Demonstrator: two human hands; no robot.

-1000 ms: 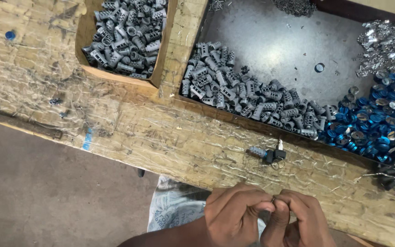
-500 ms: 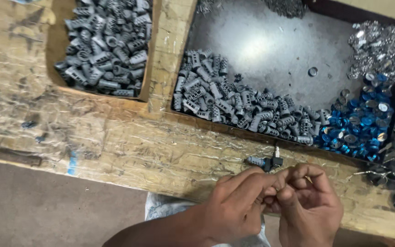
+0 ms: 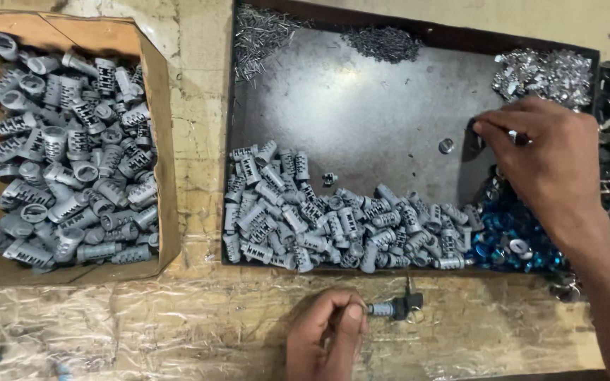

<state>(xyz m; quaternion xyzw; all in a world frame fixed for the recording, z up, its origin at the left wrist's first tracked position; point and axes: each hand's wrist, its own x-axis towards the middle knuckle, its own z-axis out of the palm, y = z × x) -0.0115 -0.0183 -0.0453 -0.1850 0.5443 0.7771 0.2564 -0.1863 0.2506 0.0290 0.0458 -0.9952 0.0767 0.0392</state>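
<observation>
Head view, looking down on a worn bench [image 3: 142, 317]. The left hand [image 3: 326, 339], at the near edge, pinches the grey end of a small cylinder assembly [image 3: 395, 308] between thumb and fingertips; the assembly lies on the bench just near of the tray, a dark fitting and thin pin at its right end. The right hand [image 3: 548, 159] reaches to the far right of the metal tray [image 3: 361, 113], fingertips drawn together on something small and bright — whether a part is truly held cannot be told. A single round ring [image 3: 446, 146] sits on bare tray floor just left of those fingertips.

Along the tray's near wall lies a heap of grey cylinders [image 3: 333, 226]; at its right end, blue caps [image 3: 510, 236] lie under the right wrist. Silver clips [image 3: 541, 74] fill the far right corner, thin pins [image 3: 262, 35] the far left, and a darker pile of tiny parts [image 3: 379, 42] lies between them. A cardboard box [image 3: 157, 92] on the left holds more grey cylinders.

Risks, as judged — the left-hand pinch is at one end only, so the assembly could roll or tip off the near edge. The small piece could slip from the right fingertips and be lost among the blue caps. The wrist, passing low over them, could scatter caps into the cylinder heap.
</observation>
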